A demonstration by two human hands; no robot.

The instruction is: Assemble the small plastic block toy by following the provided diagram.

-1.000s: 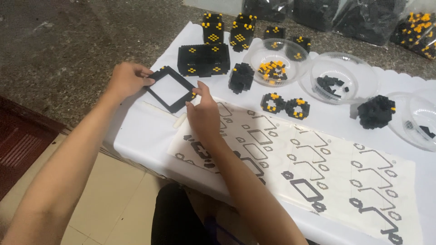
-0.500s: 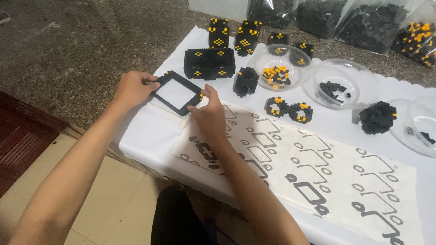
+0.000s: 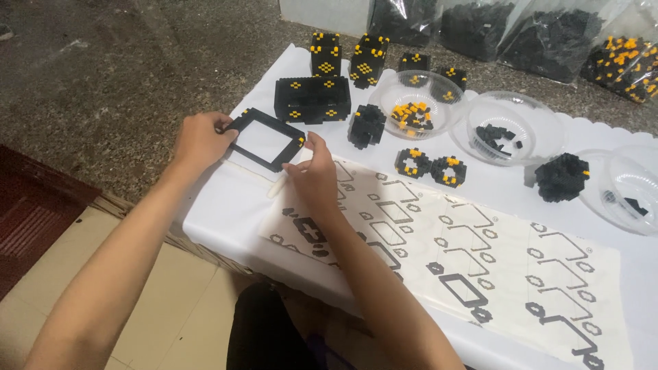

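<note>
A black rectangular frame of small bricks (image 3: pixel 241 128), with one orange stud at its right corner, lies flat near the table's left edge. My left hand (image 3: pixel 199 140) grips its left end. My right hand (image 3: pixel 312 171) pinches its right corner with thumb and fingertips. Under my right wrist lies a white instruction sheet (image 3: pixel 480 260) printed with black step drawings.
Behind the frame stand black-and-orange brick blocks (image 3: pixel 312 98) and taller towers (image 3: pixel 326 53). Clear bowls hold orange and black bricks (image 3: pixel 414 113) and black bricks (image 3: pixel 502 134). Two small rings (image 3: pixel 430 164), a black lump (image 3: pixel 562 177) and bags of bricks (image 3: pixel 534 34) sit further right.
The view has shifted a little. Both hands stay on the frame; my right hand has slid from its near edge to its right corner.
</note>
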